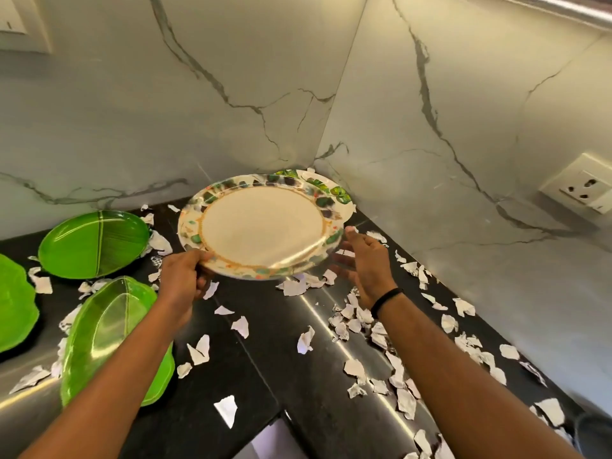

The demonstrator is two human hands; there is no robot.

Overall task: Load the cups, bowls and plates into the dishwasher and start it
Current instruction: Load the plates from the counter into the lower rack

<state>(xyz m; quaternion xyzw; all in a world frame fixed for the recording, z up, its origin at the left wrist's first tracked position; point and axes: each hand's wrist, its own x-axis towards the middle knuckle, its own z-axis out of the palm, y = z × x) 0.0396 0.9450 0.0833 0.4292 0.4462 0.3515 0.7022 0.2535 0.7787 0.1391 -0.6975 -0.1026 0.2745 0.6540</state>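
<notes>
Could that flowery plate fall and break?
It might. Only the left hand grips the patterned plate, pinching its rim at one edge, so it could tip or slip. The right hand is open beside it, not clearly holding. If it drops, it could hit the black counter or the green plates nearby.

**Marble corner over a dark desk**

Two pale, grey-veined marble walls (463,104) are meeting in a corner. A white socket (581,188) is sitting on the right wall. The glossy black desk (281,329) is reflecting streaks of light and carrying scattered torn paper scraps (361,319).
</notes>
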